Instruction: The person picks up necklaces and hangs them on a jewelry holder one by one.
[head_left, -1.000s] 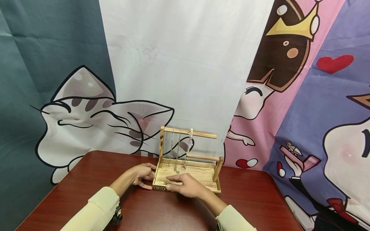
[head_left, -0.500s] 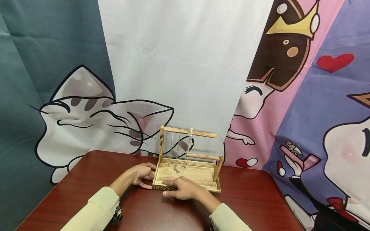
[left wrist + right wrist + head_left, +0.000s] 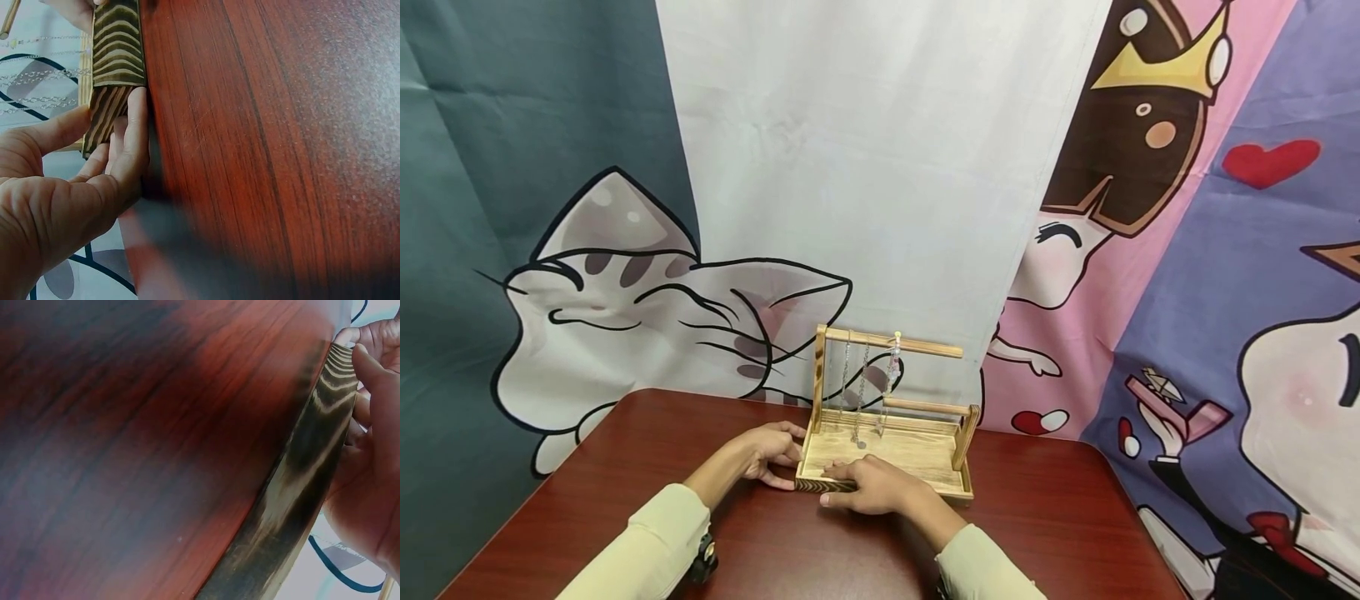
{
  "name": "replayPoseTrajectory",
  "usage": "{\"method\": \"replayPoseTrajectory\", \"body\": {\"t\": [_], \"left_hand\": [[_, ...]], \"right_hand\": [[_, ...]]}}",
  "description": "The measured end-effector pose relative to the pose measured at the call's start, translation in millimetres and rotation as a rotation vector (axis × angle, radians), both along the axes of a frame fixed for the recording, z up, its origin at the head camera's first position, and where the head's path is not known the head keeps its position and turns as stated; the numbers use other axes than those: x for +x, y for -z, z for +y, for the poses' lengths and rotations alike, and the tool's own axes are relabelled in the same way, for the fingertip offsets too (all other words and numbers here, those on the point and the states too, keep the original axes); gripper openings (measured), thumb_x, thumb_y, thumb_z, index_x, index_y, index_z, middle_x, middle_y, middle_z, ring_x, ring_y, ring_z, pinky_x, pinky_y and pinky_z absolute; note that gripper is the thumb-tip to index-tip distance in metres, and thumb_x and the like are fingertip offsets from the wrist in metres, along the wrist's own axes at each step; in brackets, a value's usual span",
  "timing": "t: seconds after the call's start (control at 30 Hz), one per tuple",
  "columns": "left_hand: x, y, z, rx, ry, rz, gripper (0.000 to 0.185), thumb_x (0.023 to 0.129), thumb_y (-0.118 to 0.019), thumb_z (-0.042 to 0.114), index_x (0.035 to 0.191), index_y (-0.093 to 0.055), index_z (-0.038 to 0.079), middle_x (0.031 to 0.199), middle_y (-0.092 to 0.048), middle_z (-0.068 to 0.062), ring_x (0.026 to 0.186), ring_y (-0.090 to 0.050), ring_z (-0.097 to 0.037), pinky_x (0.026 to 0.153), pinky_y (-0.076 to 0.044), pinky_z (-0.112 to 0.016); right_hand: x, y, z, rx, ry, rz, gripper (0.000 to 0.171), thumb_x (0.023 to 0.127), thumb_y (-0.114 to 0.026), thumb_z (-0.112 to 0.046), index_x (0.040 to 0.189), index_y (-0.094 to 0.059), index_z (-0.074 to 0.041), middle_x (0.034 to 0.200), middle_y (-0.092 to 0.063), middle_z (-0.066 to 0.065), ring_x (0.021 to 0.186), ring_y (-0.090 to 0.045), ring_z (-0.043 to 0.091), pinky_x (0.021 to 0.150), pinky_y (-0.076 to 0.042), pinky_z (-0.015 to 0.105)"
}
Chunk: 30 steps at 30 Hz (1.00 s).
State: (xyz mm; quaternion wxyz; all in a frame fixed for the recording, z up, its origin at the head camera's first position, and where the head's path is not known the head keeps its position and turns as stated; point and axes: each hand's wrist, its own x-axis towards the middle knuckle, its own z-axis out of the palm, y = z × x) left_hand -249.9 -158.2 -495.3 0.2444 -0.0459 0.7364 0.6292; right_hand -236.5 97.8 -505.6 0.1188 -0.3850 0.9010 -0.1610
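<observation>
A wooden jewelry stand (image 3: 917, 458) with a shallow tray base and two bars sits on the table. Two silver chain necklaces (image 3: 861, 392) and a beaded strand (image 3: 894, 367) hang from its upper bar. At the tray's left end my left hand (image 3: 766, 454) holds the side with thumb and fingers; the left wrist view shows its fingers bent about the tray end (image 3: 115, 50). My right hand (image 3: 880, 486) lies over the front rim, fingers inside the tray and thumb outside. In the right wrist view, the patterned front wall (image 3: 300, 469) runs beside it. Anything under its fingertips is hidden.
A reddish-brown table (image 3: 820, 550) bears the stand. Behind it hangs a printed cloth backdrop (image 3: 880, 167) with cartoon figures, close to the table's far edge. The lower bar (image 3: 928, 407) and its short post stand at the tray's right.
My right hand has shifted slightly left and toward the front rim, its thumb now apart from the fingers. A small gold-coloured item seen earlier by its fingertips is out of sight. My left hand stays put.
</observation>
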Motion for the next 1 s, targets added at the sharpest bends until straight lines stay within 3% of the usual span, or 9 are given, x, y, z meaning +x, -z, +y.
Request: {"method": "replayPoseTrajectory", "body": {"t": [0.5,1.0], "left_hand": [[-1.4,1.2,0.3,-0.001,-0.02,-0.003,0.062,0.096,-0.06,-0.009,0.156,-0.043,-0.004,0.14,-0.071,-0.027,0.113,-0.074,-0.03,0.086,-0.071,-0.054],[-2.4,1.7,0.1,0.007,-0.008,0.001,0.06,0.098,-0.06,-0.009,0.155,-0.042,-0.004,0.139,-0.072,-0.027,0.108,-0.075,-0.026,0.086,-0.071,-0.055]], "right_hand": [[0.3,-7.0,15.2,0.164,0.061,0.088,0.069,0.103,-0.066,-0.073,0.16,-0.064,-0.035,0.171,-0.056,-0.001,0.157,-0.058,0.025,0.129,-0.051,0.041],[-4.8,-7.9,66.0,0.133,0.173,0.047,0.077,0.101,-0.068,-0.074,0.159,-0.066,-0.024,0.171,-0.057,0.009,0.159,-0.055,0.034,0.131,-0.048,0.053]]}}
